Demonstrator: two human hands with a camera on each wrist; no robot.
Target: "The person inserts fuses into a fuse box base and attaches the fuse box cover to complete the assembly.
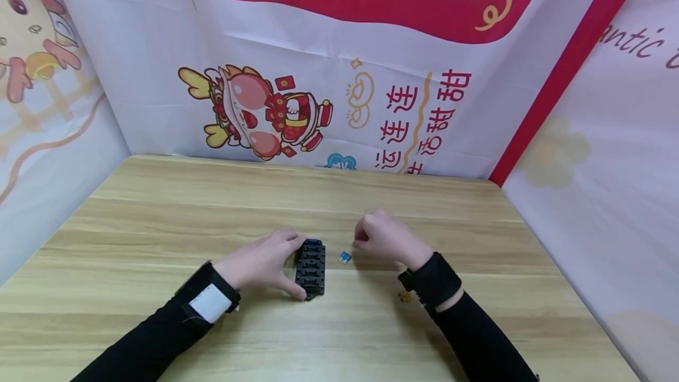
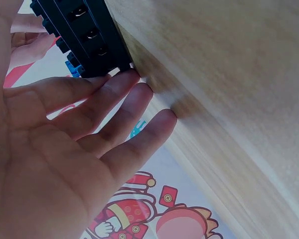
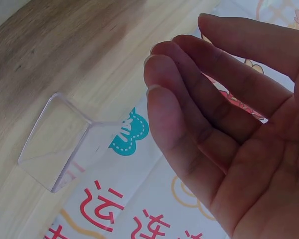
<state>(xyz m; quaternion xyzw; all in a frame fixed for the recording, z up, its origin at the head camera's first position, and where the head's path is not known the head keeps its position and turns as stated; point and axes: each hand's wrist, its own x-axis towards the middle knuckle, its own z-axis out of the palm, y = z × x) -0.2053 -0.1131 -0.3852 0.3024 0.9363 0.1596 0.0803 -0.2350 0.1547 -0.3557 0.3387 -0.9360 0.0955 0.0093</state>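
Note:
My left hand holds a black fuse block on the table, thumb at its near end and fingertips at its far end. Slots run along the block, and a blue fuse sits at the far end. In the left wrist view, the fingertips rest by the block's corner. A loose blue fuse lies between the block and my right hand. That hand's fingers are loosely bent, and the right wrist view shows nothing between them and the thumb.
A clear plastic cover stands on the table beside the right hand in the right wrist view. Small orange pieces lie by the right wrist strap. Printed cloth hangs behind the wooden table.

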